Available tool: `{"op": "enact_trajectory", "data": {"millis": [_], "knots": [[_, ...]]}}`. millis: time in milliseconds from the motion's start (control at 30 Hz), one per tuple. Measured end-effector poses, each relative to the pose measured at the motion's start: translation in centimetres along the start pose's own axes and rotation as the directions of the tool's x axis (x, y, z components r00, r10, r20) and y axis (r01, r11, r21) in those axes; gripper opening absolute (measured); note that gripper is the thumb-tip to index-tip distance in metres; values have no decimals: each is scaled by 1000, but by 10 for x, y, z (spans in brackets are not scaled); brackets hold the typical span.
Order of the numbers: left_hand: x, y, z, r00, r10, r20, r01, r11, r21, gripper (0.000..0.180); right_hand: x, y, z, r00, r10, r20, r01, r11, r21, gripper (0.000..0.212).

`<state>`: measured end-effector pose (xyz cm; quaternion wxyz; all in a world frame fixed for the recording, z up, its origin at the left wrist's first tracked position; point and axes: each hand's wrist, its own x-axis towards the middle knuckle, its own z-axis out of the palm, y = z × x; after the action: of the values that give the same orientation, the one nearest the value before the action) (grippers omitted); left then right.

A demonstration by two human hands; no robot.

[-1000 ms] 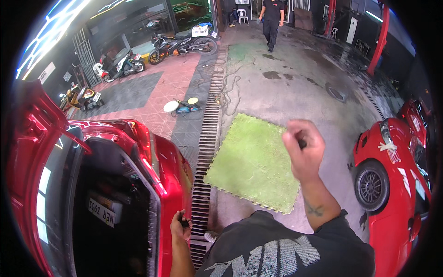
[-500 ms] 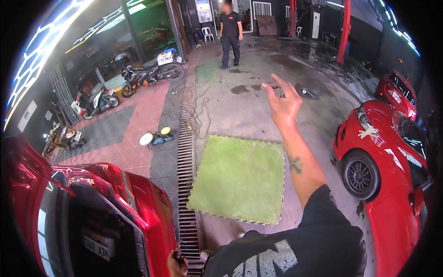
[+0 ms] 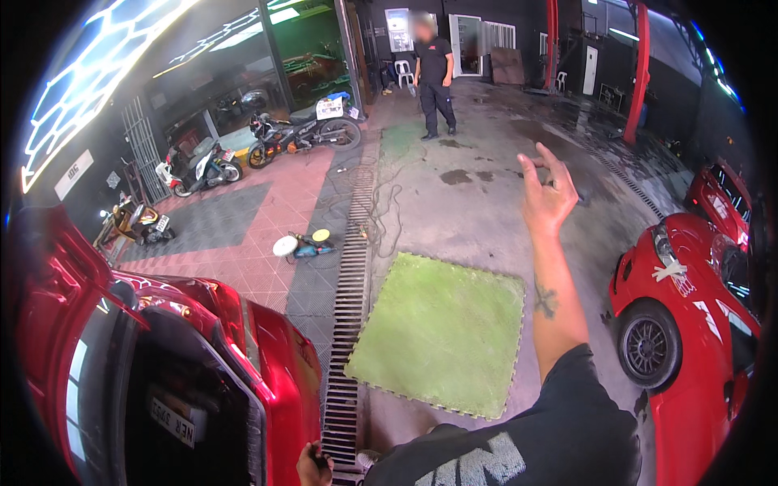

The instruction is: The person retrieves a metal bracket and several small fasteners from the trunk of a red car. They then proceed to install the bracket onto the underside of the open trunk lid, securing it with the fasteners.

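Observation:
My right hand point(image 3: 549, 193) is raised in front of me with the arm stretched forward. Its thumb and forefinger stand apart with a gap between them, and nothing is held. Low down, my left hand point(image 3: 314, 464) hangs beside the rear of a red car point(image 3: 296, 397) with its tailgate raised. The fingers of that hand are curled, and a dark patch shows among them that I cannot make out. Between my arms, on the floor, lies a green foam mat point(image 3: 442, 336) with toothed edges.
A metal drain grate point(image 3: 344, 340) runs beside the mat. A polisher point(image 3: 312, 245) with pale pads lies on floor tiles, near a loose cable point(image 3: 389, 215). A person point(image 3: 434, 77) in dark clothes stands ahead. Motorcycles point(image 3: 304, 134) are parked left, another red car point(image 3: 689, 324) right.
My view has swung a little left and up, so the scene sits further right and lower. My right hand stays raised in much the same pose. The person ahead has shifted their stance.

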<state>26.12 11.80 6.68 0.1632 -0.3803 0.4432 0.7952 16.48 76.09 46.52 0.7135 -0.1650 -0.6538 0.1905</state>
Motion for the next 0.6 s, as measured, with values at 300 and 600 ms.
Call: {"op": "enact_trajectory", "data": {"millis": [300, 600], "knots": [[4, 47, 31, 997, 21, 68, -22, 1000, 16, 30, 1, -34, 3, 988, -156, -22, 155, 987, -52, 41], [6, 86, 45, 994, 29, 104, -30, 1000, -1, 27, -11, -60, 5, 989, -143, 25, 144, 988, -50, 44]]}}
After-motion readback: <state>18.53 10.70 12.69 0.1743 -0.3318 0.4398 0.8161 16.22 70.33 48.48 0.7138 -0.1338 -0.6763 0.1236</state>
